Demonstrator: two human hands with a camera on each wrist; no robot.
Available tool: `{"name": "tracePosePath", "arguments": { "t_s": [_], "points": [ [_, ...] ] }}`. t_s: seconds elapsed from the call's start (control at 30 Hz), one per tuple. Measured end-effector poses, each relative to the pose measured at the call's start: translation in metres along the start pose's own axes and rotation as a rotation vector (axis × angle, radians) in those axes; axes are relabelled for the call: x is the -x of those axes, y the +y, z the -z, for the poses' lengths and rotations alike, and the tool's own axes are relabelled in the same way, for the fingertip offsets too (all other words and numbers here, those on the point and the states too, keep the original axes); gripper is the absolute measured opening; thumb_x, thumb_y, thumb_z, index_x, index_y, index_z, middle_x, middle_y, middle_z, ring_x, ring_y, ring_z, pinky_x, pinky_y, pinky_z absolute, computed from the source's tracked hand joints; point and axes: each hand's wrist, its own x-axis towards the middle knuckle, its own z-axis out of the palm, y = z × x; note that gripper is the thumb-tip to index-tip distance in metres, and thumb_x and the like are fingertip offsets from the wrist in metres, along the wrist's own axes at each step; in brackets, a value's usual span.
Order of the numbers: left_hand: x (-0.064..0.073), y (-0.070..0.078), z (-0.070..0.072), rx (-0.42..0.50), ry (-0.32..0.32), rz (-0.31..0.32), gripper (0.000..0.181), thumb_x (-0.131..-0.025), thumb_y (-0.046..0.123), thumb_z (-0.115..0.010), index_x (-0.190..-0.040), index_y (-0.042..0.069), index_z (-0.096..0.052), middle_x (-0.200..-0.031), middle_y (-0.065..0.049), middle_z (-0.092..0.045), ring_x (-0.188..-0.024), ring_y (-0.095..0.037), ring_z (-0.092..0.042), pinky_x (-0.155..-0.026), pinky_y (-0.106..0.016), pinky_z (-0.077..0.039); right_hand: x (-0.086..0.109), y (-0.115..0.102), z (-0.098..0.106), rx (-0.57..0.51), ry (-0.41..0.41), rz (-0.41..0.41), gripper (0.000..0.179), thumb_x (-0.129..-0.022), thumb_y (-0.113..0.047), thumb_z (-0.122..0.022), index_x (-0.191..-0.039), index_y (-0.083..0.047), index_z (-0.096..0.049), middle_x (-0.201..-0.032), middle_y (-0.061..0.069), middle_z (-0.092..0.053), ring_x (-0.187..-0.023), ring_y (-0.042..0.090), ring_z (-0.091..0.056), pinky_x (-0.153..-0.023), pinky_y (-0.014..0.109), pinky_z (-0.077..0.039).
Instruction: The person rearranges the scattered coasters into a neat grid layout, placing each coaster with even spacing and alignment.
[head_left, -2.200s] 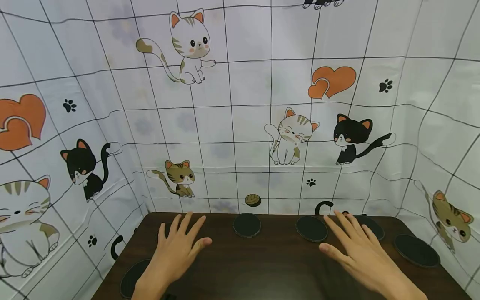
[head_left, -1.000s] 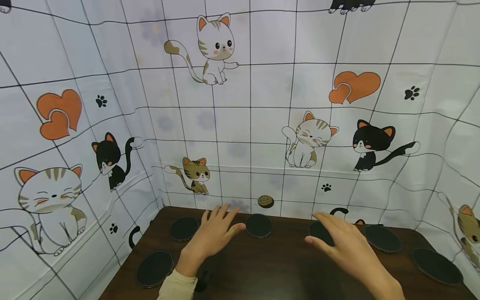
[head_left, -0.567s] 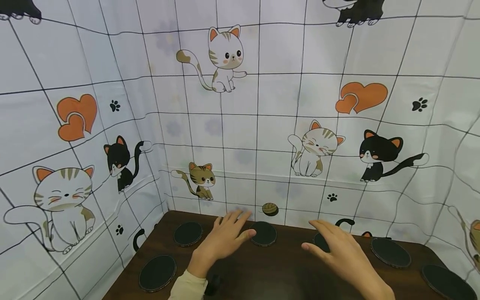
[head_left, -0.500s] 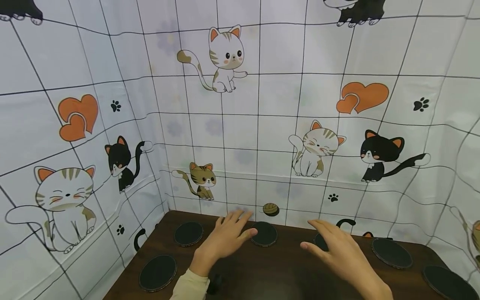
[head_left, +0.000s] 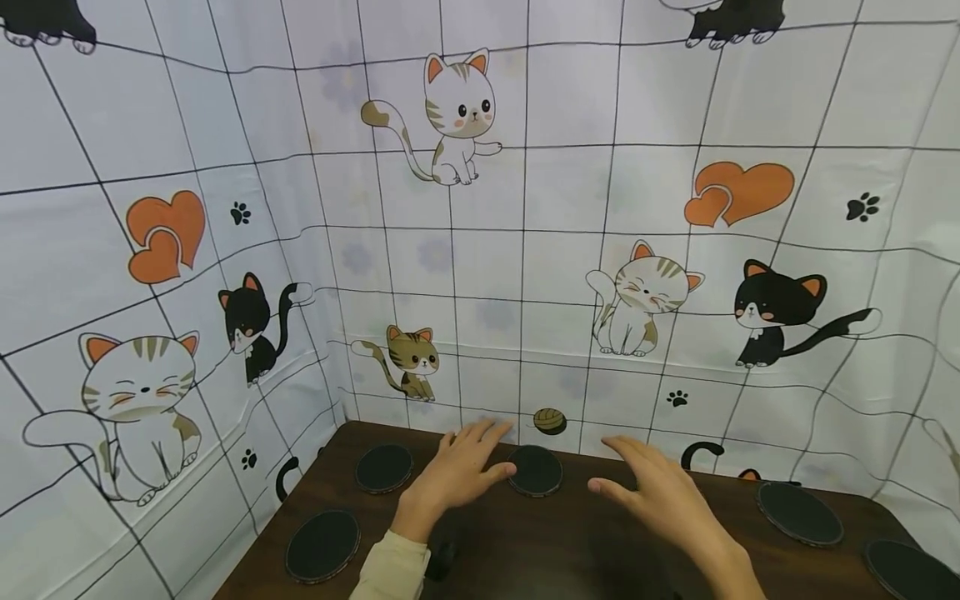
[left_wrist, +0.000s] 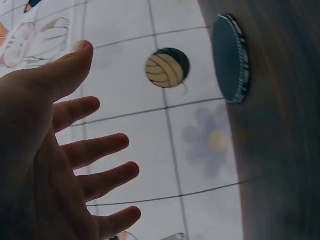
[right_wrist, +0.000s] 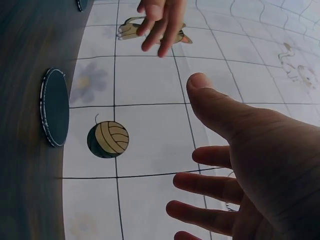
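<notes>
Both hands are held over the brown table, holding nothing. In the head view my left hand [head_left: 455, 473], in a cream sleeve [head_left: 392, 567], has its fingers extended and thumb spread beside the round black disc [head_left: 536, 471] at the back middle. My right hand [head_left: 671, 500] faces it from the right, thumb apart from extended fingers, and covers the spot where another disc was seen. The left wrist view shows the left hand [left_wrist: 60, 145] with fingers spread. In the right wrist view the right hand [right_wrist: 250, 165] is likewise spread, with the left hand [right_wrist: 167, 22] beyond it.
More black discs lie along the table [head_left: 525, 550] edges: back left [head_left: 384, 468], front left [head_left: 322, 546], back right [head_left: 800, 512] and far right [head_left: 911, 571]. A white sheet [head_left: 480, 250] printed with cats and hearts encloses the back and sides. A small dark object [head_left: 441, 560] shows beside the left wrist.
The hands have come closer together over the table. The head view has turned, so the back wall and discs shift rightward. One disc at the back has become hidden behind the right hand.
</notes>
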Motion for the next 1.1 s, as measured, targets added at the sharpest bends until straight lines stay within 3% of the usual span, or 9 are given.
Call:
{"name": "tracePosePath", "arguments": {
  "t_s": [0.27, 0.6, 0.9, 1.1],
  "points": [
    [-0.002, -0.017, -0.009, -0.035, -0.08, 0.04, 0.068, -0.102, 0.046, -0.06, -0.16, 0.021, -0.034, -0.16, -0.011, -0.034, -0.144, -0.038, -0.035, -0.111, -0.067, -0.024, -0.011, 0.009, -0.016, -0.043, -0.003, -0.007, 0.075, -0.09, -0.067, -0.063, -0.14, -0.011, -0.061, -0.14, 0.014, -0.058, -0.128, 0.04, -0.053, -0.1, 0.065, -0.04],
    [-0.01, -0.034, -0.027, -0.035, -0.099, 0.08, 0.065, -0.102, 0.042, -0.063, -0.159, 0.021, -0.038, -0.159, -0.01, -0.037, -0.143, -0.036, -0.036, -0.112, -0.066, -0.023, -0.018, 0.024, -0.043, -0.083, -0.042, -0.035, 0.077, -0.09, -0.069, -0.062, -0.137, -0.009, -0.062, -0.139, 0.016, -0.059, -0.127, 0.041, -0.054, -0.098, 0.064, -0.043],
    [-0.021, -0.042, -0.046, -0.061, -0.167, 0.12, 0.065, -0.1, 0.042, -0.065, -0.156, 0.018, -0.043, -0.156, -0.012, -0.042, -0.14, -0.037, -0.039, -0.109, -0.064, -0.028, -0.028, 0.025, -0.066, -0.11, -0.098, -0.059, 0.063, -0.092, -0.05, -0.074, -0.138, -0.009, -0.062, -0.138, 0.015, -0.059, -0.129, 0.039, -0.053, -0.098, 0.063, -0.043],
    [-0.029, -0.05, -0.054, -0.078, -0.168, 0.136, 0.066, -0.1, 0.043, -0.066, -0.156, 0.019, -0.043, -0.155, -0.011, -0.043, -0.14, -0.037, -0.04, -0.109, -0.065, -0.029, -0.036, 0.021, -0.076, -0.189, -0.096, -0.072, 0.06, -0.092, -0.046, -0.075, -0.139, -0.011, -0.062, -0.14, 0.014, -0.058, -0.129, 0.04, -0.053, -0.097, 0.065, -0.043]
  ]
}}
